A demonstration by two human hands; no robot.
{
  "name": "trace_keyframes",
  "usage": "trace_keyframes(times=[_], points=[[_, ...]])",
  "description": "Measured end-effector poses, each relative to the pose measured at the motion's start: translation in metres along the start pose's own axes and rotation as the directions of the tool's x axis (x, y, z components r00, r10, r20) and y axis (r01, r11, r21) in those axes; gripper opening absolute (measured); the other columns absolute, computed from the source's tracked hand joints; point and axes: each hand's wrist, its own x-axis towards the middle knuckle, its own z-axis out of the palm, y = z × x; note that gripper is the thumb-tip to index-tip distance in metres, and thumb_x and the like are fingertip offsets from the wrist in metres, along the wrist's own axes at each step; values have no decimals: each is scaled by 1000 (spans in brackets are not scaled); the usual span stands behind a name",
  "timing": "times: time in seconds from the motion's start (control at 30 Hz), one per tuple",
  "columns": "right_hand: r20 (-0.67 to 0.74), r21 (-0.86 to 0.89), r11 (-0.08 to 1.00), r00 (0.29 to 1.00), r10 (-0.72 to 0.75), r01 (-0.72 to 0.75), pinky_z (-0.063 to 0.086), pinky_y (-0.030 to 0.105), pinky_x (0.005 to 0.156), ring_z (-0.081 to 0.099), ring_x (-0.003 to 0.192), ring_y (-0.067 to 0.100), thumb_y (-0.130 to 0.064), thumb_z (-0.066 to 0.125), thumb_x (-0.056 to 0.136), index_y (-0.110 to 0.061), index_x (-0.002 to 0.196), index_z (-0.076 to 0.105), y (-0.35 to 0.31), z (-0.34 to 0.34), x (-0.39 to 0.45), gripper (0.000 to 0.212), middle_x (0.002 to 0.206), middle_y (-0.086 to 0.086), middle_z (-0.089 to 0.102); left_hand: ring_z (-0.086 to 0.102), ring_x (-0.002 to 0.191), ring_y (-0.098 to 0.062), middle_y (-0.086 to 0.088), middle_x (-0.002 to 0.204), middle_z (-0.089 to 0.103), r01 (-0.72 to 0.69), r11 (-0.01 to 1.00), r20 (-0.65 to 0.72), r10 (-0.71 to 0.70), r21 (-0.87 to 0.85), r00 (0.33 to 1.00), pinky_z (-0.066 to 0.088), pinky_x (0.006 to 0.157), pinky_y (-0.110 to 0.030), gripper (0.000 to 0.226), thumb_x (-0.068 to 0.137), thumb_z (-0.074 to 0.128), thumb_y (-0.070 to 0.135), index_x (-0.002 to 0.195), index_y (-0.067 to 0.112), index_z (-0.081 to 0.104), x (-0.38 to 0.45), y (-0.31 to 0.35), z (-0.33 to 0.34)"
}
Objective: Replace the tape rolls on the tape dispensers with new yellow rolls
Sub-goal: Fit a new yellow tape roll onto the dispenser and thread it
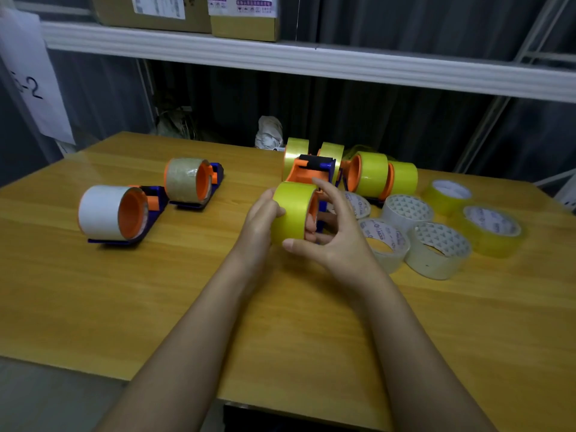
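At table centre, the left hand [265, 219] grips a yellow roll [293, 210] seated on a dispenser's orange hub. The right hand [333, 232] curls round the far side, thumb against the roll's lower edge, fingers holding the dispenser [321, 213].

Risk: if the roll sits skewed on the hub, it may jam or slip off.

Loose rolls [405, 232] crowd just right of the hands; an elbow swing could scatter them. Left, two dispensers carry a white roll [103, 213] and a brown roll [184, 179]. Open table [124, 307] lies nearer the person.
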Motion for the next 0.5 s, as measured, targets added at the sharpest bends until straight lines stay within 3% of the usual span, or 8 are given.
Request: trace_keyframes(times=[0.1, 0.2, 0.33, 0.4, 0.5], points=[[-34, 34, 997, 997, 69, -68, 56, 22, 78, 57, 104, -1, -40, 82, 69, -45, 144, 28, -2, -1, -1, 92, 129, -18, 41, 57, 67, -3, 15, 69, 62, -53, 996, 61, 49, 68, 997, 45, 57, -19, 31, 73, 37, 19, 98, 20, 56, -3, 1, 2], [-51, 87, 990, 992, 119, -114, 59, 29, 76, 63, 91, -1, -55, 71, 66, -38, 143, 32, -5, 1, 0, 89, 114, -20, 49, 62, 70, -5, 12, 74, 66, -66, 997, 83, 61, 50, 995, 48, 57, -18, 36, 73, 38, 17, 103, 19, 56, -3, 0, 2], [-52, 70, 985, 986, 159, -155, 59, 29, 75, 64, 83, 1, -63, 63, 65, -32, 142, 36, -6, 0, 0, 87, 110, -17, 52, 62, 70, -5, 10, 73, 67, -60, 998, 84, 57, 26, 995, 49, 58, -18, 33, 74, 39, 17, 101, 18, 57, -5, 1, 4], [-23, 66, 989, 991, 132, -130, 58, 26, 76, 63, 89, 0, -57, 69, 68, -38, 145, 30, -5, 0, 0, 88, 118, -15, 49, 61, 69, -4, 12, 72, 66, -51, 998, 76, 48, 38, 996, 48, 59, -18, 33, 75, 39, 19, 103, 18, 57, -4, 1, 4], [60, 79, 994, 995, 77, -82, 52, 15, 74, 58, 104, 0, -24, 78, 79, -45, 147, 21, -1, 0, -1, 92, 132, -15, 37, 62, 67, -6, 10, 70, 67, -18, 1000, 27, 17, 25, 999, 49, 61, -24, 31, 75, 39, 22, 100, 21, 57, -2, 3, 1]])
